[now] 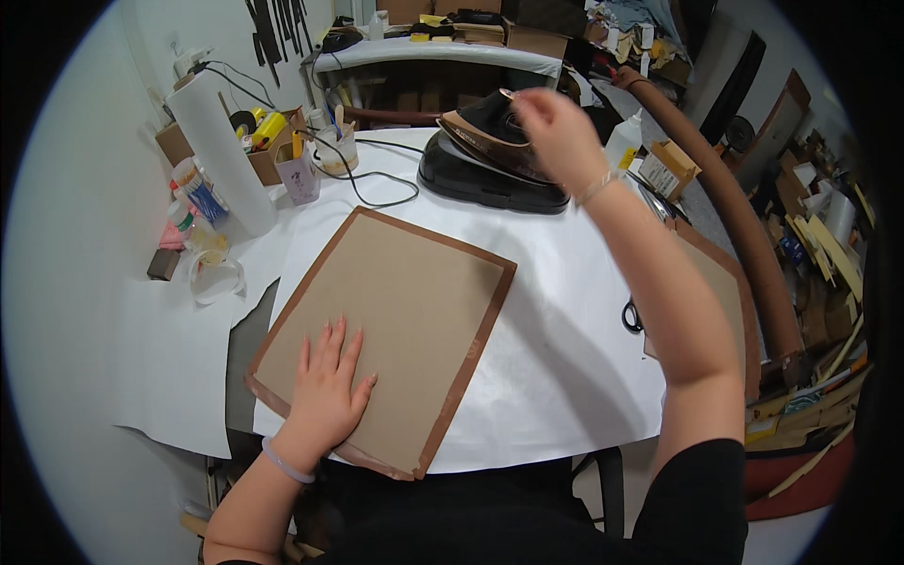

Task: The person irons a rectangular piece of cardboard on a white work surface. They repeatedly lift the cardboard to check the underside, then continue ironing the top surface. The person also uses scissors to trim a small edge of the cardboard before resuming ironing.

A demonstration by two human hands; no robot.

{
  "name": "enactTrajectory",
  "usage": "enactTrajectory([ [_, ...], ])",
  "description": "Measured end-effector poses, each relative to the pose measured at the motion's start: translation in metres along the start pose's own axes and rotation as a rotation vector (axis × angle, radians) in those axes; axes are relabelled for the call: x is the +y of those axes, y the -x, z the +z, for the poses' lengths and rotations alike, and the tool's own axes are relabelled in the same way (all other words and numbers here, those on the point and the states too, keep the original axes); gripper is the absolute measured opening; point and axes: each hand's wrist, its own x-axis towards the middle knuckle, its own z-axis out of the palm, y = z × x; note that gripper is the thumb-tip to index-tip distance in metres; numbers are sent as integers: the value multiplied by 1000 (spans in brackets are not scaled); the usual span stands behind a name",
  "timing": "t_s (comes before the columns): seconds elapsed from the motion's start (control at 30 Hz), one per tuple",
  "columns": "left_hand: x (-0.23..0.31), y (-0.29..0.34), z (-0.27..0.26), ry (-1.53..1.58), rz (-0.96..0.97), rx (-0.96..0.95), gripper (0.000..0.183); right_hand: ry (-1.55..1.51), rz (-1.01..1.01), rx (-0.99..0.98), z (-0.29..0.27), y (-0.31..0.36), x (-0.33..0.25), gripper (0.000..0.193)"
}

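Observation:
A tan rectangular board [400,282] with a brown border folded along its edges lies at an angle on the white-covered table. My left hand [330,386] rests flat on its lower left part, fingers spread and holding nothing. Beyond the board, a brown and black clothes iron [485,137] sits on its black base [490,193]. My right hand [565,137] is raised at the iron's upper right side, its fingertips near the top of the handle. Motion blurs these fingers, so I cannot tell whether they grip it.
A black cord [391,176] curves across the table left of the iron. At left stand a white roll [221,155], a pen cup [299,174] and bottles [198,231]. Scissors [632,317] and another brown-edged board [711,273] lie under my right forearm. A long brown roll [725,198] borders the right side.

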Motion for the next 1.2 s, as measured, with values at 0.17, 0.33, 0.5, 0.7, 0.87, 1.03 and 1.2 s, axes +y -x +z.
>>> enactTrajectory([
  [0.17, -1, -3, 4, -1, 16, -2, 68, 339, 204, -185, -9, -89, 100, 88],
  [0.33, -1, 0, 3, 12, -8, -25, 68, 214, 365, -472, 8, -88, 122, 77],
  [0.5, 2, -3, -2, 33, -22, -47, 67, 127, 383, -522, 0, -83, 126, 81],
  [0.7, 7, -5, -5, 49, -68, -67, 67, 143, 419, -545, -3, -81, 114, 82],
  [0.87, 5, -4, -2, 26, -52, -59, 66, 172, 421, -534, -8, -76, 104, 82],
  [1.03, 7, -5, -4, 8, -49, -50, 65, 124, 416, -521, -5, -76, 111, 80],
  [1.2, 8, -5, -6, 26, -55, -42, 64, 96, 430, -525, -4, -78, 114, 80],
])
